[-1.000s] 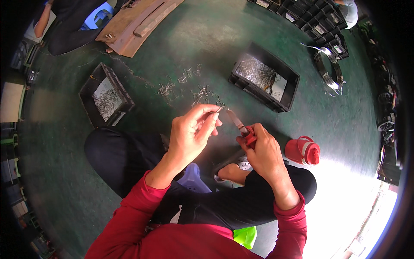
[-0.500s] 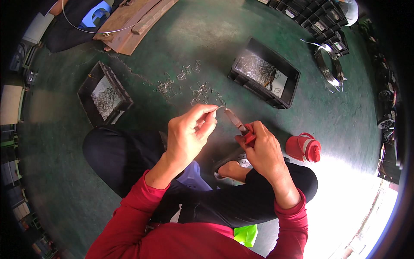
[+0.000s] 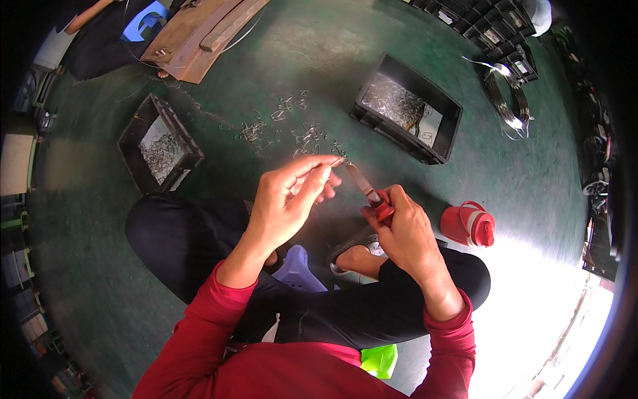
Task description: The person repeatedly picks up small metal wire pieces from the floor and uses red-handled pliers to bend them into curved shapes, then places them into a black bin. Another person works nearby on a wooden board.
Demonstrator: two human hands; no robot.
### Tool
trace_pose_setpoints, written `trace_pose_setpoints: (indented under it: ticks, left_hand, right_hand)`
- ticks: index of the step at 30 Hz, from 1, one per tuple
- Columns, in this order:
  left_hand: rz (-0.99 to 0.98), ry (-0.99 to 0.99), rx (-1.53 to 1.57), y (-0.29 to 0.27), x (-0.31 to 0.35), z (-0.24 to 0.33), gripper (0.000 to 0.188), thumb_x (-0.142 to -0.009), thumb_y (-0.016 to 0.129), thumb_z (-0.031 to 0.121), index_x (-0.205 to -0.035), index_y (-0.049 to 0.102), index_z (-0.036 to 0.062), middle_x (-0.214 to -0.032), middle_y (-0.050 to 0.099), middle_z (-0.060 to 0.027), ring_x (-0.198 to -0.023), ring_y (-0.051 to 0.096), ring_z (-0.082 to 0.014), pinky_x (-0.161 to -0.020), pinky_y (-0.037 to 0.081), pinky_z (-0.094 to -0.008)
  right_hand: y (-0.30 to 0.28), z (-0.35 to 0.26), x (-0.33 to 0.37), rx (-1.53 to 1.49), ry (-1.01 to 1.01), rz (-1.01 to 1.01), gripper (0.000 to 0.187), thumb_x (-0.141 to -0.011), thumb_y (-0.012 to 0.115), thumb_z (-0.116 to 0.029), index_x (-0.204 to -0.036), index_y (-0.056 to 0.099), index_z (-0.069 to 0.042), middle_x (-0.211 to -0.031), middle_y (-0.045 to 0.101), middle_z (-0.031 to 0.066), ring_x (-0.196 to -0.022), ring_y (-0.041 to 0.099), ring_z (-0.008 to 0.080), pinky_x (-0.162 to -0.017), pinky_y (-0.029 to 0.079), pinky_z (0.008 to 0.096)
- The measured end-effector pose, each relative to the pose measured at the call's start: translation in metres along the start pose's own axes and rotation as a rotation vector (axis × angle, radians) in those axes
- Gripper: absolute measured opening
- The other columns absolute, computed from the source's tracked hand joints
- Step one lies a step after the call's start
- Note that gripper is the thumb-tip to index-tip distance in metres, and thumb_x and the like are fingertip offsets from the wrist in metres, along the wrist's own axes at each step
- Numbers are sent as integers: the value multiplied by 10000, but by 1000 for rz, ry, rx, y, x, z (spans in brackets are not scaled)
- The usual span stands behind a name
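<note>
My left hand (image 3: 282, 199) pinches a short piece of bent wire (image 3: 338, 161) between thumb and forefinger, its other fingers loosely spread. My right hand (image 3: 407, 233) is closed round the red handles of a pair of pliers (image 3: 361, 182). The plier jaws point up and left, close to the wire piece; whether they touch it I cannot tell. On the green floor just beyond my hands lie loose bent wire hooks (image 3: 308, 138) and another small heap of wire hooks (image 3: 254, 133).
A black crate (image 3: 442, 130) with wire pieces stands ahead right, a smaller black crate (image 3: 133, 149) at left. Right of me are a red jug (image 3: 458, 225) and a wire coil (image 3: 506, 100). Far left, a person's arm (image 3: 90, 14) shows beside brown boards (image 3: 199, 40).
My left hand has shifted slightly, its lower fingers spreading out from the pinch. My right hand and the pliers hardly moved. The other person's arm and long wire have moved.
</note>
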State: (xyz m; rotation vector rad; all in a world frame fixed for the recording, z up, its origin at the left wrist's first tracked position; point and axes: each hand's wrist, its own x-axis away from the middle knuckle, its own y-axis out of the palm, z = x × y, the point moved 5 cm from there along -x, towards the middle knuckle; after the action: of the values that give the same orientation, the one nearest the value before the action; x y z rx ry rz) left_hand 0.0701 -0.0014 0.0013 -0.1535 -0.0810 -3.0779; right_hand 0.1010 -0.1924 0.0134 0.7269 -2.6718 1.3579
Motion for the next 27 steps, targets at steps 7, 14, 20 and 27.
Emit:
trace_pose_setpoints:
  ticks: [7, 14, 20, 27]
  left_hand:
    - [-24, 74, 165, 10, -4, -3, 351, -1014, 498, 186, -1297, 553, -13, -1200, 640, -124, -1112, 598, -162, -918, 480, -284]
    - [13, 161, 255, 20, -2, -4, 405, -1042, 411, 224, -1329, 489, -51, -1264, 591, -182, -1191, 565, -233, -1041, 419, -362]
    - [42, 304, 47, 15, -7, -1, 411, -1042, 404, 236, -1329, 487, -47, -1262, 593, -199, -1204, 565, -275, -1034, 435, -380]
    - [-91, 103, 351, 2, -15, -19, 393, -1008, 499, 273, -1229, 577, -42, -1135, 653, -159, -1051, 657, -252, -930, 511, -358]
  right_hand:
    - [4, -4, 1, -111, 53, -105, 290, -862, 699, -215, -942, 560, 26, -766, 634, 202, -739, 644, 335, -679, 483, 378]
    - [17, -6, 3, -225, -51, -225, 315, -846, 703, -256, -987, 610, 10, -758, 658, 150, -712, 651, 276, -686, 501, 378]
    - [29, 3, 2, -497, 224, -468, 306, -896, 653, -303, -964, 625, -6, -758, 650, 64, -692, 614, 152, -665, 488, 312]
    - [29, 1, 9, -536, 282, -588, 271, -925, 626, -288, -942, 636, -18, -770, 641, 25, -720, 591, 100, -697, 474, 273]
